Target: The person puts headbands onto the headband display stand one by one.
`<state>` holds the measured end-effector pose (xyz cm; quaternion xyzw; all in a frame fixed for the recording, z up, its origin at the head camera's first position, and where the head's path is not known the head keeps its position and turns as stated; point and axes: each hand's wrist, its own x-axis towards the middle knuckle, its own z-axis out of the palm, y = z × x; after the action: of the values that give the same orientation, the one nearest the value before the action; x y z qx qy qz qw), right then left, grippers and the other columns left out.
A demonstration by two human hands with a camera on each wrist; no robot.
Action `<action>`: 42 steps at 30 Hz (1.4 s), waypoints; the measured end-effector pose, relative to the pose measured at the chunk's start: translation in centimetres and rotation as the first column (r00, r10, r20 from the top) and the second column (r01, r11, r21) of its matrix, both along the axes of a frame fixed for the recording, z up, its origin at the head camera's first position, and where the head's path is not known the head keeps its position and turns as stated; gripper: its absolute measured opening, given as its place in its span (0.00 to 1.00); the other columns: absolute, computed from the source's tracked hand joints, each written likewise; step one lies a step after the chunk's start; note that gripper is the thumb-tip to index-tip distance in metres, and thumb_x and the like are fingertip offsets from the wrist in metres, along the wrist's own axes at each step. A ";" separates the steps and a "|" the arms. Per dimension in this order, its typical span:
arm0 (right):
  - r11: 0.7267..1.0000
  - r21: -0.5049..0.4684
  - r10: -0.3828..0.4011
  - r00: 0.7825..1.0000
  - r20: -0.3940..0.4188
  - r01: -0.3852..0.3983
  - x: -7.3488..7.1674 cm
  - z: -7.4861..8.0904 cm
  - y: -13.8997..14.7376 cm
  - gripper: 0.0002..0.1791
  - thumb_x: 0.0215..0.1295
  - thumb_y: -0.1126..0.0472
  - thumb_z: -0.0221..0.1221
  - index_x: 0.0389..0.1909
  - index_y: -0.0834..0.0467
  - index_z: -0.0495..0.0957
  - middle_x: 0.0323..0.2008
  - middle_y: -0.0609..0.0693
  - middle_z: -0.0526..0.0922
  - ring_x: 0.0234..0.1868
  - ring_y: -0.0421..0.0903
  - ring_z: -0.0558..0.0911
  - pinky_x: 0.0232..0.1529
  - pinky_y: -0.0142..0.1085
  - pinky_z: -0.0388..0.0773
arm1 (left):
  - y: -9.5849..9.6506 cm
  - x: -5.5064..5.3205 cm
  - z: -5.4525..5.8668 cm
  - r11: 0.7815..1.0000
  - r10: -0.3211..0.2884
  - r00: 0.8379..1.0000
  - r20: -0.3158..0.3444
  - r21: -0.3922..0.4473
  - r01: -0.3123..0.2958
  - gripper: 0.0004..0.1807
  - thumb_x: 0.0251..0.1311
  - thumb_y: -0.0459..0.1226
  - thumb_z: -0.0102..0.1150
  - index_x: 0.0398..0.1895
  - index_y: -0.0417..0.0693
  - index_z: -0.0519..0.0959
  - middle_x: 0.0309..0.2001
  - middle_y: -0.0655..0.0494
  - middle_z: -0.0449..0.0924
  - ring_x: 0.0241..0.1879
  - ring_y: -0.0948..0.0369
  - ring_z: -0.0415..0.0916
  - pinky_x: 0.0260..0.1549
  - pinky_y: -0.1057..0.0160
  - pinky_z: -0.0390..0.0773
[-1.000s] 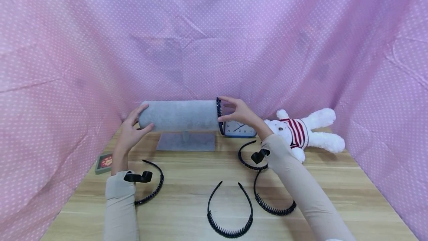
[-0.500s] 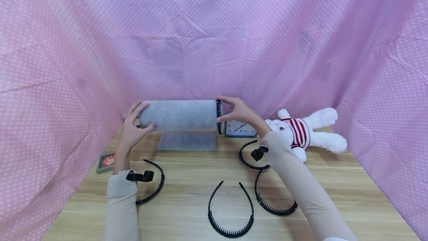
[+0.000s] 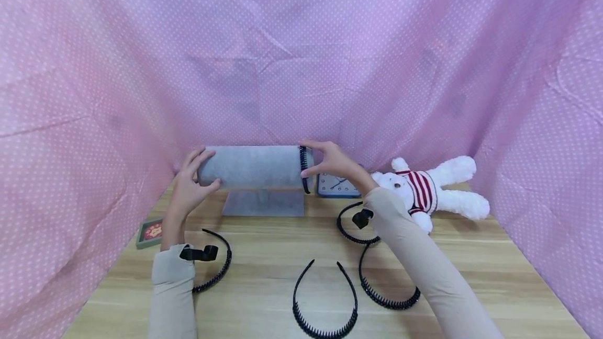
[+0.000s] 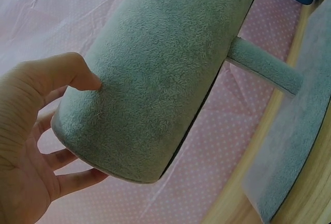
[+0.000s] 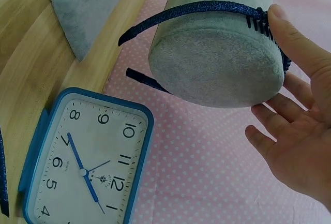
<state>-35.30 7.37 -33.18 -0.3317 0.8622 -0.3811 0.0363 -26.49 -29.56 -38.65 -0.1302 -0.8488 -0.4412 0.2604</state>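
A grey plush headband stand, a fat cylinder (image 3: 254,167) on a short post above a flat base (image 3: 264,204), is at the back of the table. My left hand (image 3: 188,188) grips its left end, thumb in front and fingers around the back; the left wrist view shows that thumb (image 4: 77,71) on the plush. Round the cylinder's right end sits a black toothed headband (image 3: 303,160), its two tips pointing down. My right hand (image 3: 335,163) pinches it between thumb and fingers. In the right wrist view the headband (image 5: 207,8) looks dark blue, just inside the cylinder's end face.
More black headbands lie on the wooden table: one front middle (image 3: 325,332), two at right (image 3: 388,303) (image 3: 346,232), one beside the left forearm (image 3: 221,271). A blue clock (image 3: 339,184), a white plush toy (image 3: 421,192) and a small frame (image 3: 151,232) stand around. Pink curtain (image 3: 301,67) hangs behind.
My right hand and the headband have shifted slightly left, further onto the cylinder from its right end. My left hand keeps its hold, and the whole head view has tilted a little.
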 end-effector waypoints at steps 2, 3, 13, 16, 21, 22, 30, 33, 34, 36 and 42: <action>1.000 0.009 0.001 1.000 -0.016 0.000 0.1 -0.1 -0.4 0.47 0.53 0.54 0.77 0.75 0.50 0.67 0.76 0.50 0.66 0.79 0.51 0.61 0.81 0.49 0.56 | 0.0 0.1 -0.1 1.000 -0.004 1.000 -0.004 0.007 0.004 0.38 0.54 0.21 0.67 0.71 0.37 0.69 0.78 0.36 0.53 0.74 0.32 0.53 0.56 0.23 0.70; 1.000 0.013 0.006 1.000 -0.023 -0.005 0.1 -0.1 -0.6 0.47 0.53 0.54 0.78 0.75 0.50 0.67 0.76 0.51 0.66 0.79 0.51 0.61 0.81 0.49 0.56 | -0.1 0.1 -0.1 1.000 -0.003 1.000 -0.003 0.011 0.003 0.38 0.54 0.21 0.67 0.71 0.36 0.69 0.78 0.36 0.53 0.74 0.32 0.54 0.56 0.23 0.71; 0.998 0.059 -0.010 0.996 -0.083 0.015 0.5 0.4 -3.3 0.47 0.52 0.53 0.78 0.74 0.49 0.69 0.75 0.49 0.68 0.78 0.50 0.63 0.79 0.46 0.60 | -0.6 -0.3 -0.3 1.000 0.001 1.000 0.013 -0.005 -0.001 0.39 0.55 0.27 0.71 0.72 0.48 0.71 0.78 0.43 0.55 0.72 0.37 0.60 0.52 0.33 0.78; 0.994 0.101 -0.018 0.995 -0.094 0.028 0.7 0.6 -3.9 0.48 0.53 0.52 0.78 0.75 0.47 0.67 0.76 0.48 0.67 0.78 0.51 0.64 0.78 0.49 0.62 | -0.4 -0.5 -0.3 1.000 -0.001 1.000 0.010 -0.006 0.001 0.39 0.55 0.27 0.71 0.72 0.47 0.71 0.78 0.43 0.55 0.72 0.38 0.60 0.51 0.34 0.78; 0.985 0.160 -0.044 0.994 -0.100 0.059 0.9 0.9 -4.8 0.48 0.54 0.48 0.76 0.76 0.45 0.66 0.76 0.47 0.67 0.77 0.51 0.65 0.77 0.50 0.65 | -0.2 -0.6 -0.3 1.000 0.004 1.000 0.006 -0.018 -0.004 0.37 0.56 0.26 0.69 0.72 0.45 0.71 0.78 0.40 0.55 0.72 0.37 0.58 0.50 0.35 0.78; 0.984 0.168 -0.045 0.994 -0.100 0.062 1.0 1.0 -4.9 0.48 0.55 0.48 0.76 0.76 0.45 0.66 0.76 0.47 0.67 0.77 0.51 0.65 0.76 0.50 0.66 | -0.2 -0.6 -0.3 1.000 0.004 1.000 0.005 -0.018 -0.004 0.37 0.56 0.26 0.69 0.72 0.45 0.71 0.78 0.40 0.55 0.73 0.37 0.58 0.50 0.35 0.78; 0.977 0.199 -0.052 0.992 -0.111 0.074 0.8 1.3 -6.4 0.47 0.56 0.44 0.74 0.76 0.46 0.65 0.75 0.49 0.69 0.76 0.51 0.66 0.77 0.52 0.65 | -0.2 -0.8 -0.4 1.000 -0.008 1.000 -0.003 -0.014 0.008 0.37 0.56 0.26 0.68 0.72 0.44 0.70 0.78 0.38 0.54 0.73 0.36 0.57 0.51 0.30 0.77; 0.978 0.195 -0.051 0.992 -0.113 0.073 0.7 1.2 -7.0 0.47 0.56 0.43 0.74 0.76 0.46 0.65 0.74 0.49 0.70 0.76 0.51 0.67 0.78 0.56 0.60 | -0.3 -0.8 -0.4 1.000 -0.010 1.000 0.003 -0.012 0.010 0.37 0.57 0.26 0.68 0.72 0.44 0.70 0.78 0.38 0.54 0.73 0.36 0.57 0.51 0.29 0.77; 0.980 0.188 -0.046 0.993 -0.113 0.067 0.7 1.2 -7.2 0.47 0.57 0.43 0.74 0.76 0.47 0.66 0.74 0.49 0.70 0.76 0.51 0.67 0.78 0.56 0.60 | -0.3 -0.8 -0.4 1.000 -0.011 1.000 0.005 -0.011 0.011 0.37 0.57 0.26 0.68 0.72 0.44 0.70 0.78 0.38 0.53 0.73 0.36 0.56 0.51 0.28 0.76; 0.983 0.174 -0.034 0.993 -0.111 0.053 0.6 1.1 -7.5 0.47 0.57 0.44 0.74 0.76 0.49 0.66 0.74 0.50 0.71 0.76 0.51 0.67 0.78 0.54 0.60 | -0.3 -0.8 -0.4 1.000 -0.013 1.000 0.007 -0.007 0.013 0.37 0.57 0.25 0.68 0.72 0.44 0.70 0.78 0.38 0.53 0.73 0.36 0.56 0.52 0.28 0.76; 0.988 0.149 -0.014 0.995 -0.097 0.028 0.5 1.1 -8.2 0.48 0.56 0.45 0.74 0.76 0.50 0.66 0.74 0.50 0.70 0.77 0.50 0.66 0.77 0.46 0.65 | -0.3 -0.8 -0.4 1.000 -0.013 1.000 0.011 -0.007 0.013 0.38 0.56 0.25 0.68 0.72 0.44 0.70 0.78 0.40 0.53 0.74 0.37 0.55 0.51 0.30 0.76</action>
<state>-34.83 -0.85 -32.04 -0.3366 0.8926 -0.2994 0.0158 -27.27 -29.87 -39.05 -0.1342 -0.8509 -0.4407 0.2523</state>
